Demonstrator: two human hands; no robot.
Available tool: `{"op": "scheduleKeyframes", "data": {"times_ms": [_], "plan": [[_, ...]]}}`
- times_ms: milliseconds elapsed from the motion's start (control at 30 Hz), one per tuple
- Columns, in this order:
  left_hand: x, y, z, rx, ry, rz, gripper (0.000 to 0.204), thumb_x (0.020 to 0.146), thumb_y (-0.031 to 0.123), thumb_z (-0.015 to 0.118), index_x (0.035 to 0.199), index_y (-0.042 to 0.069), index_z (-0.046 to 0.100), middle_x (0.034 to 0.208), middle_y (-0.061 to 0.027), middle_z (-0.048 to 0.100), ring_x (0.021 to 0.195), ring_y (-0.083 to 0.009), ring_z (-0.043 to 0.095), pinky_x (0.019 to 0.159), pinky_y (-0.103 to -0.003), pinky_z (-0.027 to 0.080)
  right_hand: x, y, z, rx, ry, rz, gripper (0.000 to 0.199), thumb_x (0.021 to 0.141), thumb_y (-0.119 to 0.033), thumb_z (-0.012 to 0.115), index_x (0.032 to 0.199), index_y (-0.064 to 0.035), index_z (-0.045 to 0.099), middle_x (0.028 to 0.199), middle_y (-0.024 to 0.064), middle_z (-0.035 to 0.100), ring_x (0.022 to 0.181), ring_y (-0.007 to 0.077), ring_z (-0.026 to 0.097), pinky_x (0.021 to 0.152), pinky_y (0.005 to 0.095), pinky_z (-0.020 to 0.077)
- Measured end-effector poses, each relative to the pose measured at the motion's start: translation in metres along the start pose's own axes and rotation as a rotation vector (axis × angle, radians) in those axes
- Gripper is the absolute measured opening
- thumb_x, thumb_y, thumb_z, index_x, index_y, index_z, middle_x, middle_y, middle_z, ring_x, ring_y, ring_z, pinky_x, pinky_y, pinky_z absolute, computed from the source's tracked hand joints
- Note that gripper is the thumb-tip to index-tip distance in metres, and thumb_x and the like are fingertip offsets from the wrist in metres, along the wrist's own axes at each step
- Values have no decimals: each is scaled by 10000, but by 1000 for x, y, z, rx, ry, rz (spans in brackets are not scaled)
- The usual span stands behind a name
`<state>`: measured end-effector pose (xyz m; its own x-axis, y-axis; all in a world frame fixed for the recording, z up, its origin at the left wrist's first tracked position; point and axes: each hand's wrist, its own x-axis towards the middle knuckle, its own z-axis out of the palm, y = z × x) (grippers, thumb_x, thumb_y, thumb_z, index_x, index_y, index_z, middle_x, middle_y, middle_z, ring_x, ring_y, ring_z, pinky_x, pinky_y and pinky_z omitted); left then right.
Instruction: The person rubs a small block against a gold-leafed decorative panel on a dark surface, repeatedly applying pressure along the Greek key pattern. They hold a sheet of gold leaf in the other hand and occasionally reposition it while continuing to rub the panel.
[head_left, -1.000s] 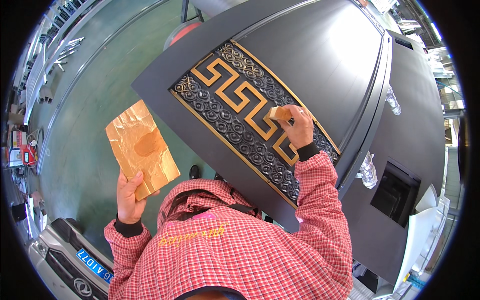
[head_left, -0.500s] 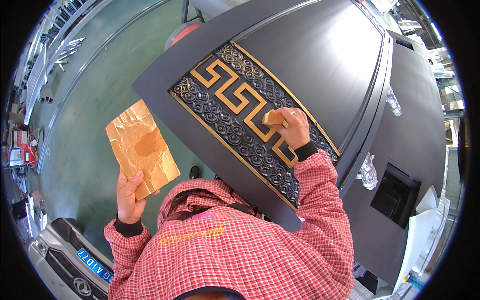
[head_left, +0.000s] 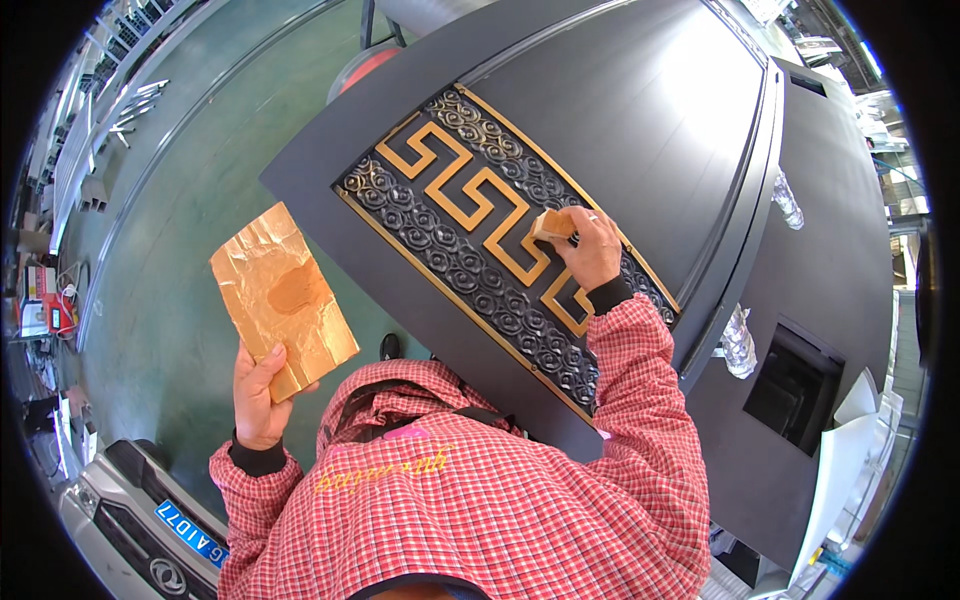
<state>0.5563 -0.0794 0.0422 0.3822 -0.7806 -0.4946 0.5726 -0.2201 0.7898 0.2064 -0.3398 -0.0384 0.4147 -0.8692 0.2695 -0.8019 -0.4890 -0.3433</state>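
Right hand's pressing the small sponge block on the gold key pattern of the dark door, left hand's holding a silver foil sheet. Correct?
Not quite: the foil sheet in the left hand is gold, not silver, as the head view shows. The rest stands: the right hand presses the small sponge block on the gold key pattern of the dark door.
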Motion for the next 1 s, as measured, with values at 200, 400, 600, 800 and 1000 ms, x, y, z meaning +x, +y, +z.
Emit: {"op": "scheduleKeyframes", "data": {"times_ms": [200,400,600,800,1000], "plan": [[0,0,1,3,21,-3,461,935,69,499,1360,59,320,1219,-139,566,943,-264,677,560,-344,619,3,9,0,-11,62,-21,332,701,-145,775,991,-121,616,898,49,672,964,274,604,896,417,438],[0,-1,2,9,6,-1,470,936,72,498,1368,62,314,1223,-136,564,944,-262,676,556,-340,617,5,7,-2,27,27,9,328,697,-142,778,983,-119,620,901,60,666,962,277,603,924,412,421],[0,0,4,4,4,1,479,935,70,498,1374,64,306,1223,-134,565,947,-263,674,558,-335,616,5,6,-8,11,-40,-1,359,699,-129,782,1016,-98,616,961,77,665,954,295,606,894,407,444],[-1,1,4,2,0,-3,484,932,70,501,1374,64,305,1221,-137,566,951,-264,673,560,-336,616,9,9,-8,16,20,39,365,693,-148,786,1009,-126,604,888,54,673,937,274,615,907,415,436],[-2,1,2,12,19,-4,483,930,69,504,1371,58,307,1221,-138,567,951,-265,673,565,-340,617,10,16,-5,49,64,57,372,699,-160,782,1021,-121,600,900,63,672,953,274,606,914,422,430]]}}
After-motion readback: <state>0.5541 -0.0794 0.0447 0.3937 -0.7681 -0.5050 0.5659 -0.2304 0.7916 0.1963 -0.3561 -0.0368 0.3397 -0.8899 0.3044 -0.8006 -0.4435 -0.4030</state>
